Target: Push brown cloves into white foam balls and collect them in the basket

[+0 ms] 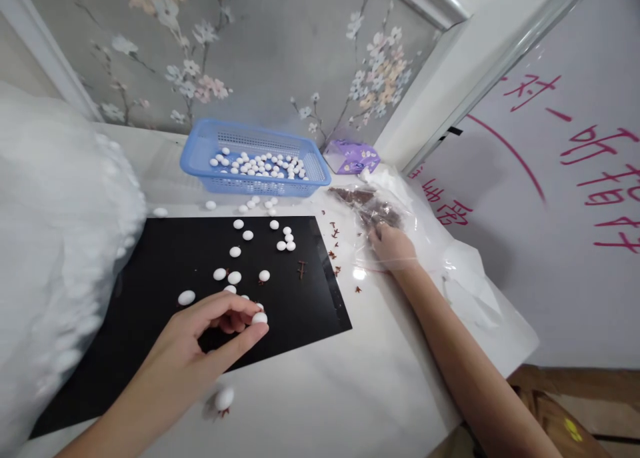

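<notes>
My left hand [220,325] hovers over a black mat [150,311], pinching a white oval bead [259,318] between thumb and fingers. Several loose beads [234,277] lie on the mat, a few with small brown twig-like pieces beside or attached. Another bead [225,399] with a brown piece sits on the white tabletop [350,378] near the mat's front edge. My right hand [393,246] rests at a clear plastic bag [373,208] holding brown pieces. Its fingertips are hidden behind the plastic and the bag's contents.
A blue plastic basket [215,133] holding several white beads stands at the back, with a purple tissue box [351,157] to its right. White fluffy fabric [60,258] bulks along the left. A white sheet with red writing [530,211] hangs at the right.
</notes>
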The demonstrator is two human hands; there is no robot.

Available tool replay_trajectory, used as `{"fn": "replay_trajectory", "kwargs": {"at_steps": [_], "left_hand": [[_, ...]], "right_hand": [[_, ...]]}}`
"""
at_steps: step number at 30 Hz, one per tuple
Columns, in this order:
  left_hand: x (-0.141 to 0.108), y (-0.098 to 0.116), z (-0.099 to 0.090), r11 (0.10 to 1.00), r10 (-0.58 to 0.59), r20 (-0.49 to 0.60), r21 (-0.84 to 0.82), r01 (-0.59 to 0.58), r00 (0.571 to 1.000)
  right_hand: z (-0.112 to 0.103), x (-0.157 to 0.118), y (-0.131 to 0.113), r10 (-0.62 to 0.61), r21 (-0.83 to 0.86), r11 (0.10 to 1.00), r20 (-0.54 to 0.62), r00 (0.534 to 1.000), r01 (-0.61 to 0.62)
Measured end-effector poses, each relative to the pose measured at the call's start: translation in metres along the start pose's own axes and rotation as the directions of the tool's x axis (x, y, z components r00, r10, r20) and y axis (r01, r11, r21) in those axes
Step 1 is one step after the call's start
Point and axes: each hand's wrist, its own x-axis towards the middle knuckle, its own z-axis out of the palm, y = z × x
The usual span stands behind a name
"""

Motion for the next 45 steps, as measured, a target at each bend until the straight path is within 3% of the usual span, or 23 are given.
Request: {"fn": "replay_trajectory", "kwargs": {"at_steps": [6,13,18,22,33,39,45], "left_hand": [[0.001,0.000,0.001,1.000,0.021,-0.017,0.012,-0.021,1.000],[0.001,-0.003,0.001,0.997,0.072,-0.010,0.004,-0.072,0.997],[0.002,-0.004,0.000,0.996,0.092,0.007,-0.003,-0.092,0.996],[0.000,-0.002,0.000,0.996,0.091,0.025,0.003,-0.091,0.996],[0.000,0.002,-0.003,0.992,0.120,0.056,0.028,-0.121,0.991],[0.002,-0.001,-0.001,0.991,0.136,0.015,0.011,-0.137,0.991],[0.001,-0.004,-0.001,0.992,0.130,0.023,0.003,-0.130,0.991]], "right_hand": [[0.002,0.008,-0.005,-0.130,0.125,0.982,-0.076,0.989,0.139],[0.001,0.056,-0.040,-0.183,0.127,0.973,-0.088,0.979,0.193],[0.010,0.104,-0.060,-0.056,0.110,0.992,-0.046,0.997,0.061],[0.017,0.122,-0.064,0.018,0.075,0.997,-0.003,1.000,-0.018],[0.018,0.116,-0.068,-0.030,-0.043,0.999,0.047,0.998,0.032],[0.010,0.113,-0.072,0.002,-0.068,0.998,0.086,0.996,0.004],[-0.010,0.079,-0.070,-0.029,-0.045,0.998,0.070,0.997,0.033]]}}
